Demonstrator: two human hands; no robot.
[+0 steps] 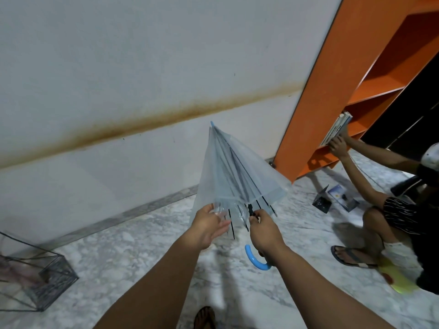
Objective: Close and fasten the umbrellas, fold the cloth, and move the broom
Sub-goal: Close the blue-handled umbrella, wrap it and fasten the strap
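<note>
- Holding a half-closed clear umbrella (pixel 235 172) at the centre of the frame, tip pointing up toward the wall, canopy sagging in loose folds around the dark ribs
- Left hand (pixel 209 227), just left of centre and below the canopy, lying relaxed with fingers nearly straight, touching the lower edge of the clear plastic and gathering it inward
- Right hand (pixel 263 230), just right of the left one, pinching a small dark part at the base of the ribs with fingertips curled; cannot tell exactly which part is being pinched
- Blue hooked handle (pixel 255 258) hanging below the right wrist, lower centre of the frame, curving upward on its left side
- Showing a wire basket (pixel 40 279) standing on the marble floor (pixel 142 257) at the lower left, well apart from the umbrella
- Showing an orange shelf unit (pixel 332 91) leaning across the upper right, its foot resting on the floor beside the white wall (pixel 118 67)
- Showing a second person (pixel 403 222) crouching at the right edge, reaching both hands to books (pixel 336 130) on a low shelf
- Lying on the floor near that person: a few booklets (pixel 337 198) right of centre, and a yellow object (pixel 399 279) at the lower right
- Showing a sandalled foot (pixel 205 318) at the bottom edge, below the forearms
</note>
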